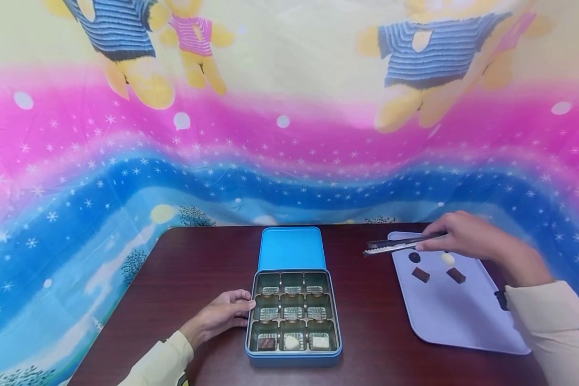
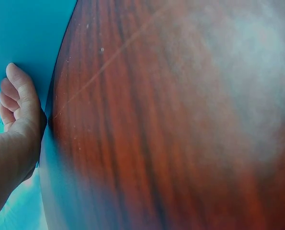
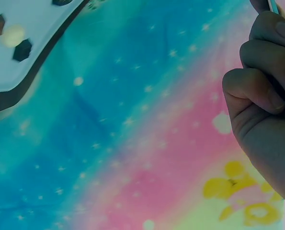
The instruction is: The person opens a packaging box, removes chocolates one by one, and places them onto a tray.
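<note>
A blue tin [image 1: 294, 360] stands with its lid [image 1: 291, 249] opened back, a gold divided insert [image 1: 292, 294] inside. Along its front row lie a brown chocolate [image 1: 266, 343], a rounded white one [image 1: 291, 342] and a square white one [image 1: 320, 342]. My left hand [image 1: 224, 316] rests against the tin's left side, thumb at the rim and fingers loosely bent. Above the far end of a pale lilac tray [image 1: 455, 316], my right hand [image 1: 468, 236] grips metal tongs [image 1: 400, 244]. The tips point left past the tray's edge, with nothing visible between them.
On the tray are a dark round chocolate [image 1: 414, 257], a white one [image 1: 447, 259] and two brown squares, one brown square [image 1: 420, 275] at left. A dark wooden table [image 1: 173, 279] carries everything. Behind it hangs a printed cloth [image 1: 289, 145].
</note>
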Motion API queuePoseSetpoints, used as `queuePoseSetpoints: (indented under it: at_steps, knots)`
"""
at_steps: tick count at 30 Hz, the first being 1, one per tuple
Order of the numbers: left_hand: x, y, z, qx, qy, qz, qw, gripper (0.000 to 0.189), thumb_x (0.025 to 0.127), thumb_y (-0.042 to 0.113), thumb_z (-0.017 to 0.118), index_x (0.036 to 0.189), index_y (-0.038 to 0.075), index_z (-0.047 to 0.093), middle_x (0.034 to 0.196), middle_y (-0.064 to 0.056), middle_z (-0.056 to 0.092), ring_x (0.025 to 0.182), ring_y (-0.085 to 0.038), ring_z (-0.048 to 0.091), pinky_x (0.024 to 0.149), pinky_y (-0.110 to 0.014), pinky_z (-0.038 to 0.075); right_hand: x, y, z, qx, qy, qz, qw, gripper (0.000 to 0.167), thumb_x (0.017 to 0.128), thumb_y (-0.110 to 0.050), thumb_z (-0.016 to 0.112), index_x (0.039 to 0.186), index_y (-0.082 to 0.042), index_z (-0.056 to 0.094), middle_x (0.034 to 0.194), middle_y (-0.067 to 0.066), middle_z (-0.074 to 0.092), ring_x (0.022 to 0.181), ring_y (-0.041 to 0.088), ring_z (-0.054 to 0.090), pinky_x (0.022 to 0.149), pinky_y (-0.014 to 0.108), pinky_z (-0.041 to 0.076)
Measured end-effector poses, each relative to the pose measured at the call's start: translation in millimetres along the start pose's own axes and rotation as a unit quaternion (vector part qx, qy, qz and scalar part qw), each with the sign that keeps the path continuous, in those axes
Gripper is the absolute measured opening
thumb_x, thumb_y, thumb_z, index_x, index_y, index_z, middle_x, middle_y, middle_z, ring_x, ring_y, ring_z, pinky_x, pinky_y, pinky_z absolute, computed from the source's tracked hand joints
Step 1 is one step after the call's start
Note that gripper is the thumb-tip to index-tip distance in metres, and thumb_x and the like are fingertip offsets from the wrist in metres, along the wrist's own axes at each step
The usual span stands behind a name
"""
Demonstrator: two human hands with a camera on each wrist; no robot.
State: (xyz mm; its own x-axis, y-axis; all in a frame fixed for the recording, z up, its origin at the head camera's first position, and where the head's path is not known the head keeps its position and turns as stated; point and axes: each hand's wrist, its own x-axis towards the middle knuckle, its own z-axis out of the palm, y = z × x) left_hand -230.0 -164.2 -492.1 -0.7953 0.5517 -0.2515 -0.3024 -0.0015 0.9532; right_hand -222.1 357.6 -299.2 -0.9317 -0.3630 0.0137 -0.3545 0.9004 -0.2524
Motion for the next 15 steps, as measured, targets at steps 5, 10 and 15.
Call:
queuePoseSetpoints:
  at_steps: [5, 10, 15]
  knots:
    - [0.4, -0.1, -0.1, -0.001, -0.001, 0.0, 1.0, 0.016, 0.095, 0.009, 0.062, 0.103, 0.004, 0.049, 0.093, -0.004, 0.066, 0.084, -0.016, 0.064, 0.078, -0.034, 0.056, 6.3, -19, 1, 0.009, -0.009, -0.023, 0.9997, 0.038, 0.084, -0.054, 0.072, 0.101, -0.02, 0.079, 0.104, 0.002, 0.075, 0.09, 0.015, 0.07, 0.075, 0.038, 0.057]
    - [0.5, 0.1, -0.5, -0.001, -0.001, 0.0, 1.0, 0.017, 0.095, 0.01, 0.062, 0.103, 0.004, 0.049, 0.093, -0.004, 0.066, 0.084, -0.016, 0.064, 0.078, -0.034, 0.056, 10.8, -34, 3, 0.009, -0.026, -0.027, 0.9993, 0.044, 0.083, -0.057, 0.072, 0.102, -0.018, 0.079, 0.103, 0.0, 0.075, 0.082, 0.009, 0.066, 0.068, 0.031, 0.055]
    - [0.6, -0.7, -0.7, 0.0, 0.0, -0.001, 1.0, 0.017, 0.095, 0.01, 0.062, 0.103, 0.004, 0.049, 0.093, -0.004, 0.065, 0.083, -0.016, 0.064, 0.077, -0.033, 0.056, 13.6, -45, 7, 0.016, -0.036, -0.042, 0.9983, 0.04, 0.083, -0.055, 0.072, 0.101, -0.02, 0.078, 0.094, -0.007, 0.074, 0.081, 0.007, 0.065, 0.068, 0.029, 0.053]
